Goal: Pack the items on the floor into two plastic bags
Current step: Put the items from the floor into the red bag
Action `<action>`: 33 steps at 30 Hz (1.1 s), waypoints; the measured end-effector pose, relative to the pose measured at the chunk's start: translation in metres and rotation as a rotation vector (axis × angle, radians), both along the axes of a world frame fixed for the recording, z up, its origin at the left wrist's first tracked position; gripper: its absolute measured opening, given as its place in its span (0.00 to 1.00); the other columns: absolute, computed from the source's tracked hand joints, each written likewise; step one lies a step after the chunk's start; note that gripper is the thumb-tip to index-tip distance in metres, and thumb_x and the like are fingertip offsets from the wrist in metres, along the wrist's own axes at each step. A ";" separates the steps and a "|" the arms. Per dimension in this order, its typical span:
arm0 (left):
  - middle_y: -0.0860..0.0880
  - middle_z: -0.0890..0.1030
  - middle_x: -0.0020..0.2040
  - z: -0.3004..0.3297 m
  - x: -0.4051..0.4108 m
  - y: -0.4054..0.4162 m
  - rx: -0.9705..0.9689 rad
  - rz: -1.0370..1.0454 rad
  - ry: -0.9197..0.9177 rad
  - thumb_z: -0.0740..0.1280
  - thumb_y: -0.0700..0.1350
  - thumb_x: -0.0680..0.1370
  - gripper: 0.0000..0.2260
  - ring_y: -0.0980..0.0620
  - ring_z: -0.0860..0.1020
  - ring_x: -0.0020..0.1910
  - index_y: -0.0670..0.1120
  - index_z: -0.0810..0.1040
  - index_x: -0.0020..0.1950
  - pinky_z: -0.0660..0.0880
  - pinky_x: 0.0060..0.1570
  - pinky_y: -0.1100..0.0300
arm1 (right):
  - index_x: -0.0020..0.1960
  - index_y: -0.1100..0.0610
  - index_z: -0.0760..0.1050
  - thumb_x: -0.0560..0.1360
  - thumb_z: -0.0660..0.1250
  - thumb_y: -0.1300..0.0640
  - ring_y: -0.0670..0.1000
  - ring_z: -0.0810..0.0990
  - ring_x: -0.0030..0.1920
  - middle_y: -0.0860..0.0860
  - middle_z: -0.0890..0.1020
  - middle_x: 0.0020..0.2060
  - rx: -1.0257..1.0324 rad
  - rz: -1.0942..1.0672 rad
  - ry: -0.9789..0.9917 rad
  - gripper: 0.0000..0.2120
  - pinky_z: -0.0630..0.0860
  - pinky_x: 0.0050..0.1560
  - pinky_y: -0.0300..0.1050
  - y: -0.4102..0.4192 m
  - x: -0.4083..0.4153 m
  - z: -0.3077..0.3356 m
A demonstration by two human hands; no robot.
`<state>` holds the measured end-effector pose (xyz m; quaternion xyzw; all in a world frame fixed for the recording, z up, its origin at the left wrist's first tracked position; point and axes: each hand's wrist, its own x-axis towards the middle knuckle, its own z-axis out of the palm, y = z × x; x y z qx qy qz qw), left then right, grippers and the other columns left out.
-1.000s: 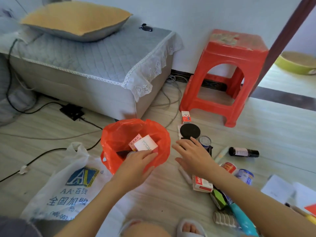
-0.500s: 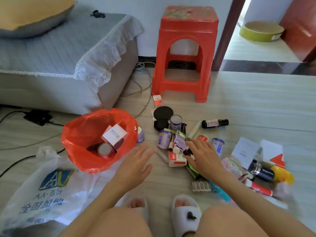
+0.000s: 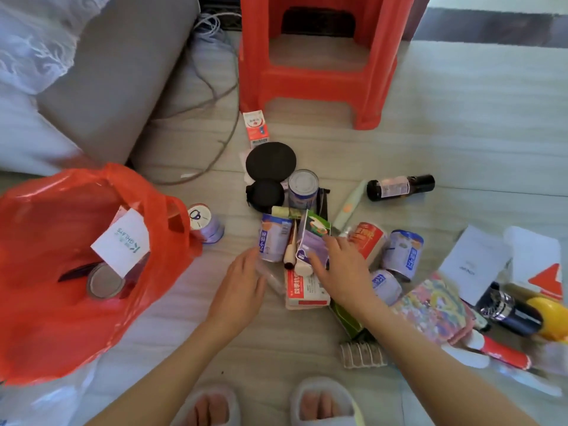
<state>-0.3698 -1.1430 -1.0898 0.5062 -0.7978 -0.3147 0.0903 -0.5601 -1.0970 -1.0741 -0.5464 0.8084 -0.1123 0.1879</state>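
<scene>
Purple carton [image 3: 310, 241] at frame centre sits under the right hand [image 3: 344, 272], fingers curling onto it; grip not yet closed. Left hand [image 3: 242, 284] is spread wide, empty. Step: picking the next item; next, lift it leftward into the red bag [image 3: 61, 318]. White bag at lower left is cut off.

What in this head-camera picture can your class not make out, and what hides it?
- Red bag: its lower contents are hidden by the white card and the bag's folds.
- White bag: cut off by the bottom left edge.
- Left hand: fingertips blurred, so contact with the purple can is unclear.
- Box under the right hand: label partly covered.
</scene>
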 end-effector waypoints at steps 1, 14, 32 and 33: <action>0.44 0.65 0.71 -0.003 -0.006 -0.007 0.016 0.030 0.038 0.63 0.39 0.77 0.25 0.46 0.64 0.69 0.42 0.59 0.73 0.57 0.64 0.66 | 0.66 0.57 0.66 0.76 0.56 0.39 0.55 0.72 0.60 0.55 0.74 0.61 0.006 -0.068 -0.036 0.27 0.70 0.59 0.48 -0.010 0.002 -0.004; 0.46 0.74 0.63 -0.042 -0.046 -0.058 0.433 0.284 0.124 0.72 0.54 0.66 0.41 0.46 0.74 0.60 0.54 0.52 0.72 0.73 0.59 0.47 | 0.61 0.59 0.68 0.69 0.63 0.38 0.56 0.77 0.53 0.57 0.77 0.55 0.090 -0.567 -0.493 0.30 0.76 0.55 0.53 -0.051 0.008 -0.027; 0.56 0.73 0.52 0.173 0.080 0.002 -0.327 0.465 0.380 0.72 0.49 0.64 0.25 0.54 0.70 0.52 0.54 0.69 0.59 0.64 0.50 0.77 | 0.57 0.57 0.76 0.73 0.67 0.47 0.38 0.77 0.43 0.47 0.81 0.46 -0.389 -0.201 -0.802 0.18 0.71 0.42 0.27 -0.067 0.110 0.162; 0.59 0.73 0.51 0.186 0.096 0.003 -0.367 0.506 0.393 0.70 0.50 0.63 0.24 0.55 0.70 0.51 0.57 0.68 0.57 0.65 0.49 0.76 | 0.55 0.56 0.76 0.73 0.68 0.48 0.36 0.76 0.41 0.46 0.80 0.44 -0.415 -0.144 -0.784 0.15 0.70 0.41 0.26 -0.071 0.119 0.173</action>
